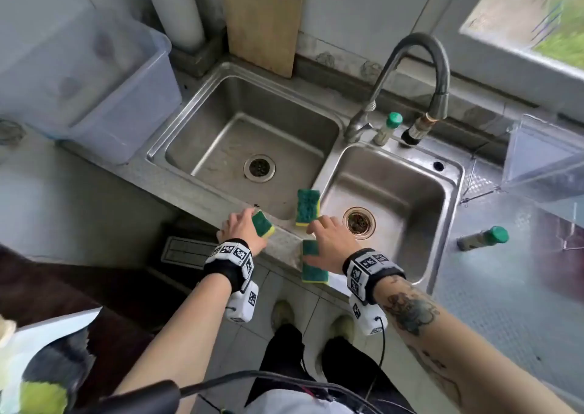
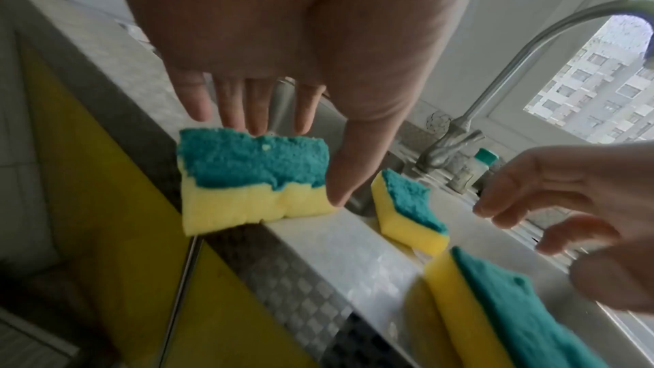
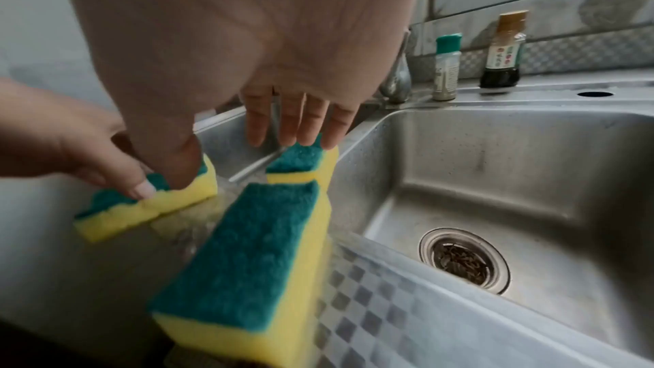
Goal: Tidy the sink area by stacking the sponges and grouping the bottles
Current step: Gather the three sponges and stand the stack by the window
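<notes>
Head view —
A: Three sponges sit along the sink (image 1: 331, 148) front rim, lower centre. Left hand (image 1: 241, 230) pinches the left sponge (image 1: 263, 224); right hand (image 1: 331, 243), fingers spread, hovers between the near sponge (image 1: 313, 265) and the far sponge (image 1: 307, 206).

Left wrist view —
B: Thumb and fingers pinch the left sponge at centre frame; the others lie to its right.

Right wrist view —
A: Near sponge, long axis running away, lies directly beneath the relaxed palm, likely next. Bottles (image 3: 446, 66) stand upper right.

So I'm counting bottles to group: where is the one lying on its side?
In the head view the toppled green-capped bottle lies on the counter right of the small basin, apart from the two upright bottles by the faucet.
</notes>
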Demonstrator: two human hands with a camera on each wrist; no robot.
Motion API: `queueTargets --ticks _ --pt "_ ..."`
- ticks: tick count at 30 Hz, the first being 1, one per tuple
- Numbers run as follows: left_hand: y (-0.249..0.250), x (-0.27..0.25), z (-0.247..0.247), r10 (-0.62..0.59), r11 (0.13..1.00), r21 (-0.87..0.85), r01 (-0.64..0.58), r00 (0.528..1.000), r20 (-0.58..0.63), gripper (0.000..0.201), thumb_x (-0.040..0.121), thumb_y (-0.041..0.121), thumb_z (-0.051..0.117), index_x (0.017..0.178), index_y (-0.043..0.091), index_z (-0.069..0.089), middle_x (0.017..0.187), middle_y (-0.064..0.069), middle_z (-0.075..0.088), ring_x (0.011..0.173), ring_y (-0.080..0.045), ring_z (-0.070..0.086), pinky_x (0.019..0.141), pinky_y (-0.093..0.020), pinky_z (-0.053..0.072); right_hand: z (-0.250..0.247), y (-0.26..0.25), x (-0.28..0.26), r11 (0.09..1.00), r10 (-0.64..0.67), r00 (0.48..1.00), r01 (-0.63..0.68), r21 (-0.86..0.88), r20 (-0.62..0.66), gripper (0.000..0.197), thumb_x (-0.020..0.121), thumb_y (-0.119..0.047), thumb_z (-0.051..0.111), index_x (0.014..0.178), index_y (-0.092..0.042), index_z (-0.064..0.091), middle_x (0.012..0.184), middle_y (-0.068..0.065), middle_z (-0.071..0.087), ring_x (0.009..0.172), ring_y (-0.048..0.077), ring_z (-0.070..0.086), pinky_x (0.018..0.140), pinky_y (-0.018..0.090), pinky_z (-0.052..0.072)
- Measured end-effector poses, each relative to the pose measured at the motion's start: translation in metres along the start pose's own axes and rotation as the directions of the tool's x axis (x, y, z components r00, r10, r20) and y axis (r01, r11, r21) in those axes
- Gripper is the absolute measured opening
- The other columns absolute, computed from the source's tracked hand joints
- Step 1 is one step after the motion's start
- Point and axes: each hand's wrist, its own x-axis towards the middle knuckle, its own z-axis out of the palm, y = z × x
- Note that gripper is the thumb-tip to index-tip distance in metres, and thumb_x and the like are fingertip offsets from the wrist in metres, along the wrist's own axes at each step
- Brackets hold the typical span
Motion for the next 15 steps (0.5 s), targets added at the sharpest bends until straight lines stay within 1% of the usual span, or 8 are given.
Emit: queueTargets --ticks 1,3,6,7,9,10,12,15 --pt "0.000 0.000 0.001 -0.006 1.000 0.020 0.006 1.000 0.016 0.079 0.066 0.029 0.078 0.134 0.028 0.038 0.134 -0.012 0.042 0.128 -0.034 0.039 0.103 -0.046 0.031 0.004 0.001 0.001 0.999 -0.019 0.999 0.020 -0.028 0.029 0.063 0.069 -0.052 0.069 0.116 -0.015 0.050 0.118 0.008 0.050 0.106 0.029 0.045 0.089 0.043 0.044" --pt "-0.001 0.003 0.005 -0.021 0.997 0.076 0.020 1.000 0.011 0.080 0.067 0.024 0.077 0.135 0.026 0.035 0.135 -0.013 0.042 0.128 -0.034 0.039 0.103 -0.046 0.031 0.009 0.001 0.001 0.997 -0.026 0.998 0.031 -0.073 0.064 0.070 0.065 -0.056 0.070 0.116 -0.014 0.049 0.119 0.009 0.049 0.106 0.030 0.044 0.090 0.045 0.043" --pt "-0.003 0.006 0.011 -0.043 0.993 0.109 0.047 0.998 -0.041 0.074 0.068 0.019 0.076 0.133 0.021 0.039 0.133 -0.014 0.046 0.127 -0.034 0.041 0.101 -0.045 0.033 0.015 0.002 0.001 0.994 -0.038 0.995 0.047 -0.103 0.090 0.076 0.060 -0.059 0.070 0.117 -0.014 0.047 0.120 0.009 0.048 0.107 0.031 0.044 0.090 0.045 0.043" --pt "-0.003 0.008 0.011 -0.042 0.994 0.098 0.049 0.997 -0.071 0.071 0.069 0.020 0.075 0.131 0.019 0.041 0.132 -0.015 0.048 0.126 -0.034 0.043 0.100 -0.045 0.033 0.016 0.002 0.001 0.991 -0.049 0.994 0.060 -0.116 0.098 0.077 0.059 -0.059 0.070 0.117 -0.015 0.045 0.119 0.008 0.047 0.106 0.030 0.044 0.088 0.044 0.043" --pt "-0.002 0.009 0.010 -0.041 0.996 0.071 0.050 0.992 -0.118 0.064 0.072 0.026 0.075 0.128 0.016 0.045 0.129 -0.016 0.050 0.124 -0.035 0.044 0.099 -0.045 0.035 0.017 0.001 0.001 0.987 -0.065 0.990 0.082 -0.135 0.127 0.080 0.056 -0.059 0.072 0.117 -0.016 0.043 0.117 0.007 0.045 0.104 0.029 0.044 0.087 0.042 0.042" --pt "0.000 0.010 0.009 -0.044 0.997 0.053 0.051 0.991 -0.124 0.064 0.072 0.029 0.075 0.127 0.014 0.046 0.128 -0.016 0.051 0.123 -0.035 0.045 0.099 -0.045 0.036 0.018 0.000 0.001 0.986 -0.072 0.988 0.091 -0.138 0.139 0.082 0.054 -0.059 0.072 0.117 -0.016 0.042 0.116 0.006 0.045 0.104 0.029 0.043 0.086 0.042 0.042" --pt "0.005 0.010 0.005 -0.040 0.999 -0.001 0.040 0.991 -0.124 0.065 0.070 0.029 0.076 0.125 0.013 0.046 0.127 -0.016 0.052 0.120 -0.035 0.047 0.097 -0.045 0.038 0.022 0.000 0.000 0.982 -0.087 0.983 0.111 -0.150 0.161 0.085 0.051 -0.059 0.074 0.117 -0.017 0.041 0.117 0.007 0.044 0.104 0.029 0.043 0.087 0.044 0.043" --pt "0.021 0.014 0.000 -0.006 0.998 -0.067 -0.002 0.993 -0.118 0.068 0.067 0.027 0.077 0.124 0.013 0.045 0.125 -0.016 0.052 0.117 -0.035 0.048 0.094 -0.043 0.041 0.026 0.000 -0.002 0.971 -0.109 0.978 0.143 -0.192 0.177 0.083 0.053 -0.053 0.075 0.119 -0.015 0.040 0.120 0.008 0.044 0.106 0.030 0.043 0.089 0.044 0.043"
